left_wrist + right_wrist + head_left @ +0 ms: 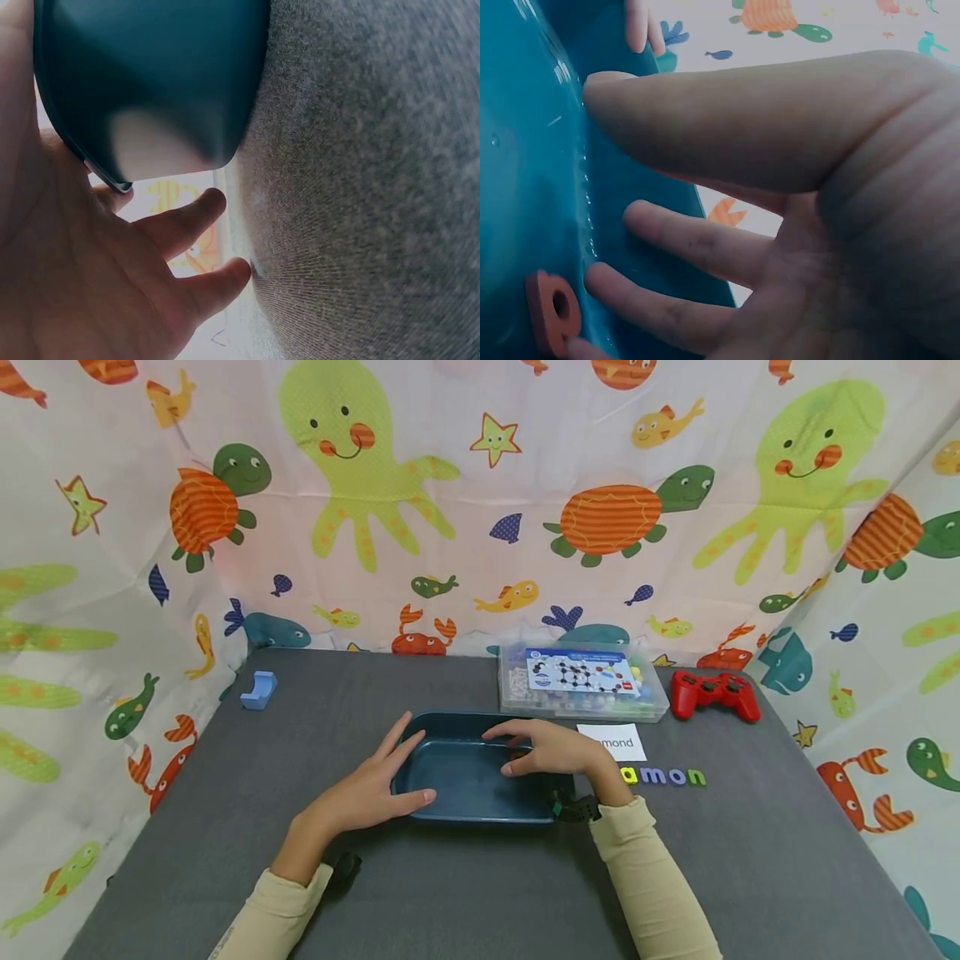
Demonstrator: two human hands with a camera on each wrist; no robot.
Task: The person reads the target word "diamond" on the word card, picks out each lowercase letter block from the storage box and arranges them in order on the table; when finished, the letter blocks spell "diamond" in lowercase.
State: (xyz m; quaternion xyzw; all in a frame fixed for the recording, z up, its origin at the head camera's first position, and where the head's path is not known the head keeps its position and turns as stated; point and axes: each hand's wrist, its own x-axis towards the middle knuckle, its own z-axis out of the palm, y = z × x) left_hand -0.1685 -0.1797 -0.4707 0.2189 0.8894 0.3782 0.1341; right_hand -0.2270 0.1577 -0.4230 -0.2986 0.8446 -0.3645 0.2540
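A dark teal tray (480, 810) sits in the middle of the grey table. My left hand (367, 789) lies at its left side, fingers spread along the back left corner and thumb over the front left part. In the left wrist view, the tray (165, 90) is beside that palm. My right hand (551, 747) is over the tray's right part, fingers loosely bent. In the right wrist view, a red foam-like letter (551, 311) is inside the tray near those fingertips; one fingertip at the bottom edge overlaps it, though contact is hard to tell.
Right of the tray, a white card (618, 742) showing "mond" is partly covered by my right arm. Below it run coloured letters (663, 777). Behind stand a clear plastic case (581, 681) and a red game controller (715, 694). A blue holder (258, 690) sits far left.
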